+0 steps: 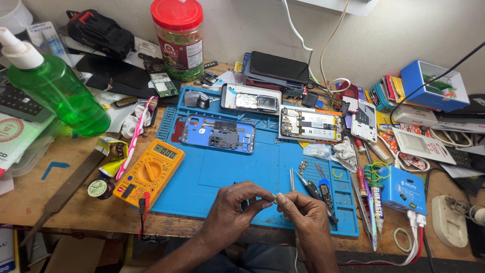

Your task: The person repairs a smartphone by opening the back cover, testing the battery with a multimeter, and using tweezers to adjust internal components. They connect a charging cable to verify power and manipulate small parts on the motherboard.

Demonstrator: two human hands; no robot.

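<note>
From our head view, our left hand (235, 205) and right hand (303, 212) pinch, grip clenched, a tiny pale part (276, 198), perhaps metal, above the blue mat (227, 172). A red-lidded jar (180, 38) holds green contents; the green bottle (55, 86) is cut off.

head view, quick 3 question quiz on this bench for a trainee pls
1. True or false: the yellow multimeter lies off the left edge of the blue work mat.
2. What do the left hand and right hand pinch between their fingertips?
3. Which stands nearest the green bottle: A red-lidded jar, B blue box?

Key: 1 true. 2 a small pale part, too small to identify. 3 A.
</note>
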